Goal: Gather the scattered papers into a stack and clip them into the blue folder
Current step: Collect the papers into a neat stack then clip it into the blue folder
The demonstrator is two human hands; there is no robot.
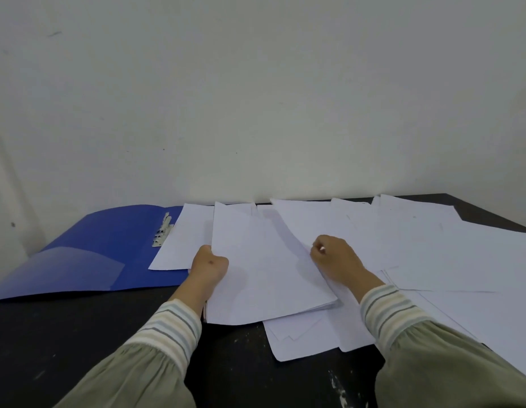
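While gripped, one stack (264,278), two hands (210,265).

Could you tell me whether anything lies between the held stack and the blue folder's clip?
Yes. A loose white sheet lies on the open blue folder, right beside the metal clip, between it and the stack that the left hand grips.

Blue folder (109,245), white papers (432,245) — black table (64,334), striped cuffs (170,328).

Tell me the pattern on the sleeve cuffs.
Striped cuffs, pale cream with grey-blue bands; clearest in the head view.
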